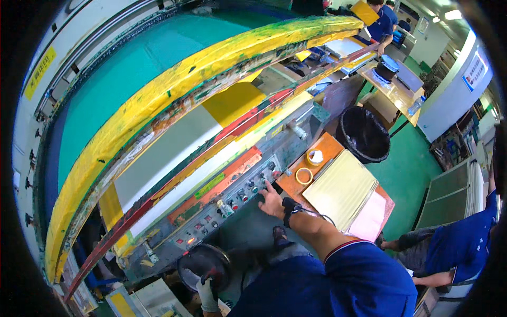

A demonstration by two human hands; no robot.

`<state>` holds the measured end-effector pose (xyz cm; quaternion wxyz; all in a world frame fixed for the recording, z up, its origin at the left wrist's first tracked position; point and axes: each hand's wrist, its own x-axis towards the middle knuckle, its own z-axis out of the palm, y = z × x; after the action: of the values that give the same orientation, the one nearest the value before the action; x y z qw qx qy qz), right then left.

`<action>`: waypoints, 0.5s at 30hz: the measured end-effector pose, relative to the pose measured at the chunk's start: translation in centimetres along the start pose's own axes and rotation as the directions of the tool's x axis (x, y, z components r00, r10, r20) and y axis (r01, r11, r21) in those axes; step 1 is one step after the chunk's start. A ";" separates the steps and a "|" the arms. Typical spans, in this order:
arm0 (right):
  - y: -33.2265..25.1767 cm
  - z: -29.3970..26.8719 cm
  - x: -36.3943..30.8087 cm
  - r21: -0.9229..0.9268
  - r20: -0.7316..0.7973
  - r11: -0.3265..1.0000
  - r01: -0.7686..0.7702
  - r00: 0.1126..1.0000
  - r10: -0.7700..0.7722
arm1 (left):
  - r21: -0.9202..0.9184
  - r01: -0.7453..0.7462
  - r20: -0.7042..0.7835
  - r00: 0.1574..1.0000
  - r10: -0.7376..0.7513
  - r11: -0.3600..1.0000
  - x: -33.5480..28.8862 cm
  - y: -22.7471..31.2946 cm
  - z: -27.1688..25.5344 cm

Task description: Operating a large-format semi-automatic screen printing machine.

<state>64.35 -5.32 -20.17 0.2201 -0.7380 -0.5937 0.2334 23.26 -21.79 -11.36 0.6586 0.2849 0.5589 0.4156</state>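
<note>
My right hand [272,203] reaches to the control panel [214,214] on the front of a large printing machine. Its index finger is stretched out to a push button at the panel's right part, and nothing is held in it. A dark band is on that wrist. Low in the picture, my left hand [207,297] wears a pale glove with dark finger parts. It hangs beside a round black bucket [203,264]; whether its fingers grip anything is hard to make out. Above the panel runs the yellow-taped frame [142,113] of a green screen [121,68].
An orange table [287,183] at the right holds a stack of pale yellow sheets [340,190], a pink sheet [368,216] and a tape roll [303,176]. Behind it stands a black-lined bin [363,134]. One person [457,245] is at lower right; others work farther back.
</note>
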 end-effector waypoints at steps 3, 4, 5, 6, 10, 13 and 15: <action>-0.7 0.2 0.2 -0.004 0.014 1.000 0.022 1.000 -0.022 | 0.167 -0.046 -0.136 0.988 0.070 0.985 0.8 -2.1 -1.9; -1.1 0.4 0.3 0.017 0.035 0.999 0.029 0.999 -0.029 | 0.185 -0.066 -0.077 0.994 0.081 0.981 1.4 -3.8 -3.8; -1.5 0.5 0.3 0.016 0.036 0.999 0.048 0.998 -0.048 | 0.203 -0.087 -0.026 0.995 0.094 0.975 1.8 -5.4 -5.6; -1.4 0.7 0.2 0.025 0.032 0.999 0.021 0.999 -0.022 | 0.050 0.004 -0.045 0.999 -0.001 0.999 1.9 -6.6 -6.9; 0.4 0.8 0.4 -0.016 0.010 0.998 0.063 0.998 -0.063 | 0.368 -0.036 -0.030 0.998 0.050 0.929 1.2 -1.2 -2.1; 0.4 -0.4 0.2 -0.078 0.033 0.993 0.085 0.996 -0.082 | 0.405 -0.058 -0.068 0.993 0.094 0.912 0.1 0.7 -0.3; -0.1 0.1 0.6 -0.018 0.064 0.997 0.069 0.996 -0.068 | 0.655 -0.271 0.008 0.936 0.352 0.706 0.5 -1.3 -1.4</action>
<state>64.40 -4.67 -20.23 0.2015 -0.7116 -0.6277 0.2428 22.25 -22.10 -13.02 0.4058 0.5593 0.6489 0.3184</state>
